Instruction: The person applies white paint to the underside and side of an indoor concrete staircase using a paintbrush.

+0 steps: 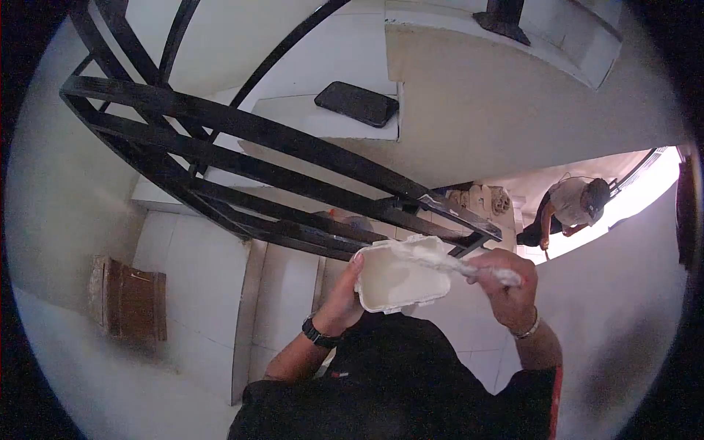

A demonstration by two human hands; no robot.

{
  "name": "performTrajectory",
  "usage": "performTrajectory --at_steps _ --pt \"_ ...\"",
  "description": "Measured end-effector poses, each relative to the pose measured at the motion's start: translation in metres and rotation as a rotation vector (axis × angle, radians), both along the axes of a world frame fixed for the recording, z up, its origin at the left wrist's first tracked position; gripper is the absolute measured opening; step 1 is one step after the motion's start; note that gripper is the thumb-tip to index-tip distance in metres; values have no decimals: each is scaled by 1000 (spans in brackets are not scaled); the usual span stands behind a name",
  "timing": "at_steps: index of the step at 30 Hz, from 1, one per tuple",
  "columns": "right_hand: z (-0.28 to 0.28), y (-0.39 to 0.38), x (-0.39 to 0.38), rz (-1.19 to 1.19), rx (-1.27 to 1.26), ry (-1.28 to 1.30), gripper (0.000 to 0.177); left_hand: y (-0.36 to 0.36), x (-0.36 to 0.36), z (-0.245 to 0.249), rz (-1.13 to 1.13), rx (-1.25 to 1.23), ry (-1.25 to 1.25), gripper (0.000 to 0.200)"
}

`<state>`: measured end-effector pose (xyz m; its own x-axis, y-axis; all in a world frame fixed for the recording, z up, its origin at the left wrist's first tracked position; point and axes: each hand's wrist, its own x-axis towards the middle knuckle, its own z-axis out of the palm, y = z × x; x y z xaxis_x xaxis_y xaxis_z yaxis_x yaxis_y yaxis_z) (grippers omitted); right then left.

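A wooden box stands at far left on a white-tiled landing. At 1 o'clock from it, a black metal railing of curved bars sweeps across the view, above white stairs that drop away beneath.

The left hand, a watch on its wrist, is clamped on the left edge of a white tub, thumb at the rim. The tub lies at 2 o'clock from that hand, tilted so its pale, paste-smeared inside shows. At 3 o'clock from the tub, the right hand, wearing a bracelet, is closed around a white-caked scraper whose blade rests on the tub's upper rim.

Counted: one tub, one scraper, one box and one dark phone, which lies flat on a step at 12 o'clock from the tub. At 2 o'clock from the right hand, one other person bends over on a lower level, in bright light. The walls are plain and pale.
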<state>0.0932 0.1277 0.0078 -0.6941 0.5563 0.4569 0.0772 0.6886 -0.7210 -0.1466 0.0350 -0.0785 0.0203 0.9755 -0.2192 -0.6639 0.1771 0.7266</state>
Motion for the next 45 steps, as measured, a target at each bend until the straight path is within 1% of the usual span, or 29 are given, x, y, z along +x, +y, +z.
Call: performTrajectory --at_steps 1,2,4,5,7,8,10,11,13,15,17,19,20,22,23,25,26,28,29,31,33,35,37,38,40,41,43,44,45 --pt "-11 -3 1 -162 -402 212 21 1 2 -1 -1 2 -1 62" --pt "-20 -2 3 -163 -401 212 21 2 4 -2 17 3 -32 62" --pt "-34 1 6 -288 -691 427 23 6 8 0 35 4 -61 62" --pt "-41 1 6 -289 -691 429 23 7 9 3 51 2 -66 58" --pt "-53 1 6 -429 -884 605 24 11 12 7 63 4 -70 54" --pt "-56 1 8 -431 -880 608 24 13 13 7 63 25 -54 54" --pt "-58 4 13 -450 -1158 745 25 16 18 10 60 57 -36 55" --pt "-59 5 14 -450 -1147 750 25 19 21 12 63 53 -59 55" --pt "-52 16 23 -449 -1273 904 21 35 36 28 56 67 -75 55" --pt "-52 21 24 -448 -1248 949 20 45 44 39 79 106 -26 56" --pt "-44 27 18 -445 -1219 994 19 55 42 54 53 139 -62 57" --pt "-40 34 17 -332 -1176 1150 23 65 46 65 27 166 -96 58" --pt "-32 36 14 -329 -1160 1158 23 70 49 73 38 177 -68 61" --pt "-9 44 10 -402 -993 1297 26 80 55 86 39 197 -35 64" --pt "-2 52 9 -400 -982 1306 26 84 57 92 42 226 -29 64" --pt "9 69 6 -617 -819 1418 28 90 59 97 38 256 -21 64" --pt "11 79 8 -617 -813 1425 28 94 58 98 48 258 -36 63" --pt "16 95 17 -495 -626 1420 28 98 59 102 52 263 -47 62" --pt "20 102 17 -496 -620 1428 28 97 59 106 59 263 -56 62" --pt "32 110 19 -622 -499 1451 28 96 59 112 57 261 -62 62" --pt "35 116 27 -656 -455 1471 27 93 57 112 77 221 -36 62" --pt "43 119 30 -684 -410 1490 27 90 54 106 57 228 -34 63" --pt "58 116 29 -807 -263 1452 26 88 49 98 40 239 -34 63" --pt "58 119 28 -810 -259 1457 26 86 45 92 33 231 -32 64" --pt "60 124 27 -853 -43 1407 25 82 43 88 25 218 -29 65" --pt "60 123 23 -853 -45 1407 25 79 42 88 37 208 -19 66" --pt "64 117 7 -931 118 1247 21 75 39 85 55 200 -8 66" --pt "67 115 -3 -926 114 1247 21 73 37 81 66 177 -48 67" --pt "71 113 -13 -927 192 1198 19 71 35 80 77 155 -87 67"
